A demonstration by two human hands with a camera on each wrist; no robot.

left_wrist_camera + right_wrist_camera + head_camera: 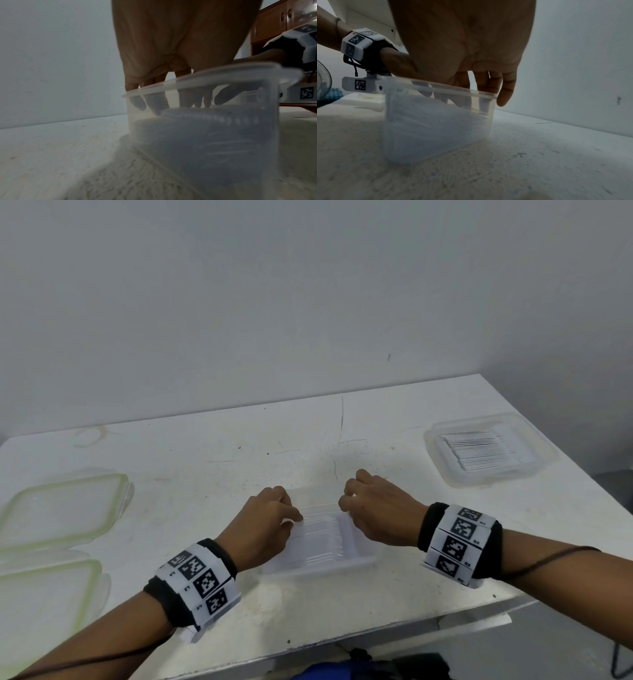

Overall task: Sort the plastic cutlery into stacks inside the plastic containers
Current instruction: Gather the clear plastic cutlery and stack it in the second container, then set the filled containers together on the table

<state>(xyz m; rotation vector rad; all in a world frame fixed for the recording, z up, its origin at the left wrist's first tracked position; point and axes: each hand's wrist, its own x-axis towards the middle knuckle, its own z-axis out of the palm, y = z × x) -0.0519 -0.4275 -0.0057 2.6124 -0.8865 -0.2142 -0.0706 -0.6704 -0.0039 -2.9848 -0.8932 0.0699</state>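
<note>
Table [394,604]: white, scuffed; its near edge ran just below the work.
Near container [318,568]: clear plastic tub, close to the near edge at mid-table, set square to the person so that both hands could reach in from either side.
Cutlery stack [317,537]: clear plastic pieces lay packed side by side in the near container; which kind of piece could not be told.
Left hand [263,529]: fingers hung down past the rim into the tub, tips on the top of the stack at its left end; whether they pinched a piece or only pressed could not be told.
Right hand [373,510]: mirrored the left at the stack's right end; fingers dipped inside, little finger outside the wall; grip likewise unresolved.
Judgement: the two hands bracketed the stack, probably to square its ends and keep the pieces nested.
Lids [58,511]: two green-rimmed lids lay along the left edge, off the tubs, presumably so the openings stayed free.
Far container [493,448]: by the far right corner, well apart; held a row of white cutlery [486,448], apparently a finished sort.
</note>
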